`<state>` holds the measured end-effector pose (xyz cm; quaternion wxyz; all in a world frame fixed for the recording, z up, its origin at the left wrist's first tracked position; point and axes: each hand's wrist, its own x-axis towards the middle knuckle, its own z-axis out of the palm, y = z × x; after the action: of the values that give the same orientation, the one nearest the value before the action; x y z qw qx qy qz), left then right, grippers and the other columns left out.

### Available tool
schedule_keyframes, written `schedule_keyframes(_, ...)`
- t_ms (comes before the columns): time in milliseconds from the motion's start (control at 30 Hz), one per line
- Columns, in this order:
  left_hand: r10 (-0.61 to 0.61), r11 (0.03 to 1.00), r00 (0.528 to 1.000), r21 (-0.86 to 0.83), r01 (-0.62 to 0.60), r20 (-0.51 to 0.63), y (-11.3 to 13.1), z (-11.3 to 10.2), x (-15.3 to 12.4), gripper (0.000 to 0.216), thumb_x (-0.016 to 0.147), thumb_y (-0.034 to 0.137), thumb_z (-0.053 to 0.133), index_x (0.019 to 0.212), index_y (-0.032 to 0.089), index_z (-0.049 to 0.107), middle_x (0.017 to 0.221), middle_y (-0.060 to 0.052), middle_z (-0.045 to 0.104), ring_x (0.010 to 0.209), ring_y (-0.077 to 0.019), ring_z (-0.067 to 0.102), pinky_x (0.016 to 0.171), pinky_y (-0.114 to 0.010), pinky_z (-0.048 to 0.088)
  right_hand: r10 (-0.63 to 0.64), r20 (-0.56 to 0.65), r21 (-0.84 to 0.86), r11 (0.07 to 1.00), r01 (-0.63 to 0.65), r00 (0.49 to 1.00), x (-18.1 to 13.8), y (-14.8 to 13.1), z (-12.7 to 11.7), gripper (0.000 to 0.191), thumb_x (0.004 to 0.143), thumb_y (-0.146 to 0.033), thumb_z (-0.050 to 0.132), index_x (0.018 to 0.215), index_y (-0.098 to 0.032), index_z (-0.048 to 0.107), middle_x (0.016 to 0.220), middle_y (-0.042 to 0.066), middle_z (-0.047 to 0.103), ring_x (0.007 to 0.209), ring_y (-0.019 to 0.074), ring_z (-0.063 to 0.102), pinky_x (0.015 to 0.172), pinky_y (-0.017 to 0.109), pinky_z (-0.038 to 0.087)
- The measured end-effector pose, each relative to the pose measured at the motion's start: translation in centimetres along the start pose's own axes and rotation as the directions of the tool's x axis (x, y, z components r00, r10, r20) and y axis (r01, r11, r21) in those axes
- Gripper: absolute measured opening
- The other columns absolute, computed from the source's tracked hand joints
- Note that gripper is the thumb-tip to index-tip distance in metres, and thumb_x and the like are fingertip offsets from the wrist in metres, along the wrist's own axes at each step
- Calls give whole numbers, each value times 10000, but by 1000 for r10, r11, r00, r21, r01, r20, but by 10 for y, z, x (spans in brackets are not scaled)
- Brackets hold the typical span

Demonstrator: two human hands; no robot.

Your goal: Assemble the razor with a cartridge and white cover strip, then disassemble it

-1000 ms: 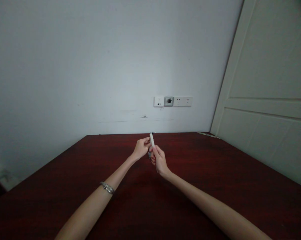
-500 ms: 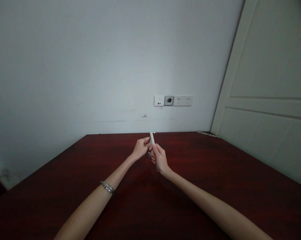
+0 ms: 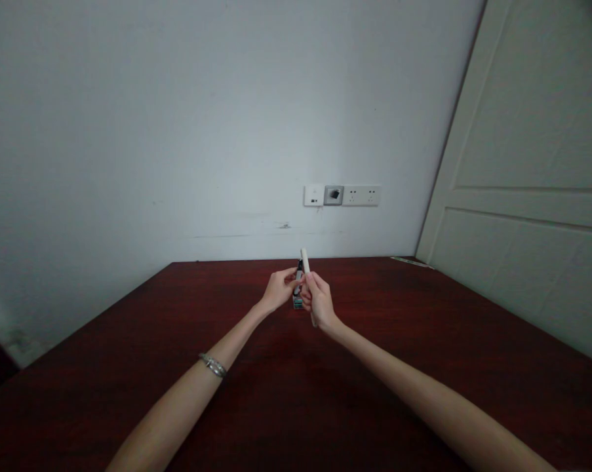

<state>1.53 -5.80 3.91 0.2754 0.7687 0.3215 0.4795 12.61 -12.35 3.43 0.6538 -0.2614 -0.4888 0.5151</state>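
My right hand (image 3: 320,300) is closed around a slim white stick (image 3: 304,260), which points up and away and shows its lower end under the palm. Close on its left, my left hand (image 3: 278,288) pinches a small narrow grey and black object (image 3: 298,275) between thumb and fingers; its exact kind is too small to tell. The two held things are side by side, and I cannot tell whether they touch. Just below them shows a small box-like thing (image 3: 297,303) with green and white markings, partly covered by my fingers.
A dark red wooden table (image 3: 286,393) spreads under both arms up to the white wall. Wall sockets (image 3: 342,195) sit above its back edge. A thin pale strip (image 3: 411,262) lies at the back right corner, beside a white panelled door (image 3: 526,196).
My right hand has shifted slightly right and up with the white stick, leaving it farther from my left hand. The grey and black object and the box-like thing show more now.
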Motion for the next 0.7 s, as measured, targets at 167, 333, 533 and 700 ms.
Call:
schedule_keyframes(167,-46,998,999,-37,45,-4,2,0,1,226,703,138,521,882,105,656,713,-31,652,659,-133,580,627,-215,448,61,66,-36,998,-59,996,-6,4,-2,359,750,-539,536,716,-189,465,443,-111,278,333,20,173,301,141,128)
schedule_keyframes(333,0,1000,1000,-16,0,-6,1,0,1,194,710,178,548,854,102,652,737,-32,649,647,-126,559,599,-203,434,12,8,-4,1000,-12,1000,-2,0,-4,368,740,-544,544,704,-188,459,443,-111,284,332,17,173,300,138,130)
schedule_keyframes(533,-22,998,1000,-58,23,17,-1,1,1,209,711,160,527,868,96,649,662,-14,630,579,-109,541,568,-199,424,64,80,-24,998,-62,995,-4,-3,-1,355,747,-530,546,707,-188,461,436,-113,277,329,18,171,300,140,121)
schedule_keyframes(700,4,1000,1000,-18,-4,-11,-2,0,1,169,715,194,559,820,100,651,683,-23,634,604,-117,548,576,-199,426,43,25,-5,999,-43,999,-4,-4,0,373,736,-548,544,701,-192,439,434,-117,273,325,16,168,296,138,125)
